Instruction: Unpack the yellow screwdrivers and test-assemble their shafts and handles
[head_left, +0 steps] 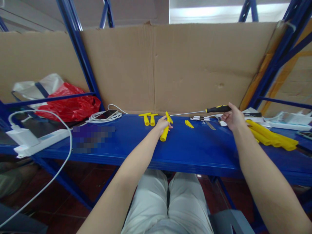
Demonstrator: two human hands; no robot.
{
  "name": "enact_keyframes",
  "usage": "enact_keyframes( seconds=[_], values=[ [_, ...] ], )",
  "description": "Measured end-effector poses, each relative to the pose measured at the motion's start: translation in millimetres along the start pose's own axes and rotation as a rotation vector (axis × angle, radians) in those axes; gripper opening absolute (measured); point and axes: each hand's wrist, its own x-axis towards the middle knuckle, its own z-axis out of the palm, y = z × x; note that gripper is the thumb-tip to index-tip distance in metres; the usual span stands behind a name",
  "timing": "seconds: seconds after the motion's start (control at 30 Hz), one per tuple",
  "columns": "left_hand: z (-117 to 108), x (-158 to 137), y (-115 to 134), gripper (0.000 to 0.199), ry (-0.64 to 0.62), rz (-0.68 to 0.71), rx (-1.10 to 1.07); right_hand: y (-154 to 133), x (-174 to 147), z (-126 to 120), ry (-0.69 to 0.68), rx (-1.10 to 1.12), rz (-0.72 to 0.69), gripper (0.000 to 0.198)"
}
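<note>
My left hand (163,124) is closed around a yellow T-shaped handle (164,134), its tube end pointing toward me. In my right hand (232,117) is a long screwdriver (217,109) with a black and yellow grip, held by the end of its handle. The thin shaft runs left, and its tip reaches the head of the yellow handle; whether it sits inside cannot be made out. Left of that, two more yellow T-shaped pieces (149,119) lie on the blue tabletop (136,143). A small flat yellow piece (188,124) rests between my hands.
Several yellow tubes (270,135) lie beside my right forearm. Markers (200,118) and a metal blade (211,125) are near the screwdriver. A phone (109,114) on coiled white cable, a red plastic bag (70,102) and a power strip (46,141) stand left. Cardboard (185,65) walls the back.
</note>
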Motion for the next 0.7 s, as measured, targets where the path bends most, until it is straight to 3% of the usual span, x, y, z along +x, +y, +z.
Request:
enact_keyframes(
  seconds=[0.37,0.57,0.7],
  values=[
    [0.2,-3.2,2.3,0.083,0.012,-0.012,0.010,-6.5,-2.2,-3.9,-0.149,0.078,0.079,0.027],
    [-0.2,-2.7,2.3,0.084,0.010,-0.006,-0.004,1.3,2.2,-3.2,-0.069,-0.030,-0.013,0.026],
    [0.6,-3.3,2.5,0.084,0.007,-0.003,0.004,1.2,0.2,0.6,-0.038,-0.012,0.022,0.025]
  ],
)
